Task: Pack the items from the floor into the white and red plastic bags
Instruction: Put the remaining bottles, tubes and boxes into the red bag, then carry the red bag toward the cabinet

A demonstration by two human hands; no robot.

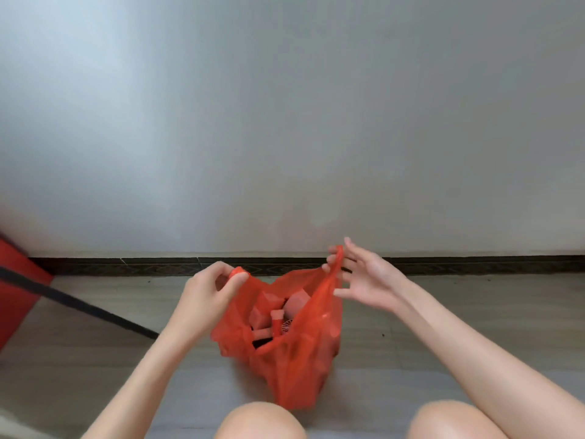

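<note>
Bag contents indistinct, red-tinted | left hand pinches one handle | right hand fingers spread, touching other

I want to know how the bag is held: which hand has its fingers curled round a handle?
The left hand: it grips the red bag's left handle. The right hand has straight, spread fingers against the other handle.

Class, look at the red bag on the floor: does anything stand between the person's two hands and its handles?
Nothing visible does. The left hand already pinches one handle of the red bag, and the right hand has its fingers at the other handle.
</note>
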